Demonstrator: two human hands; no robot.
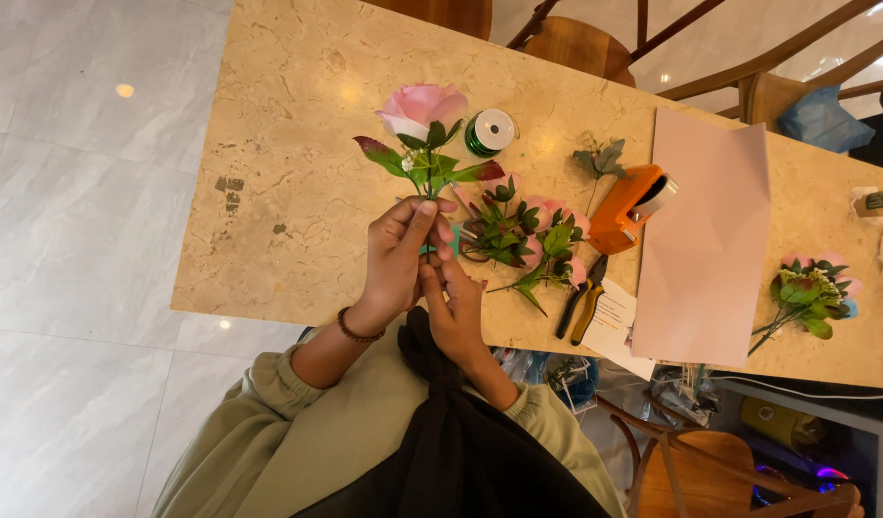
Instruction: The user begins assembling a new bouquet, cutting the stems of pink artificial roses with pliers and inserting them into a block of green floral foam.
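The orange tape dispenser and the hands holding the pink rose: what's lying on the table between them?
Head view: a pile of pink artificial flowers with green leaves lies between.

Left hand [395, 257] raised, grip closed, right hand [453, 302] beside it, fingers pinched

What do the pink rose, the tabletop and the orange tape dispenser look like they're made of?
The pink rose held in the left hand looks artificial, probably fabric petals with stiff plastic leaves. The tabletop seems polished beige stone, veined and reflecting lights. The orange tape dispenser looks like smooth moulded plastic.
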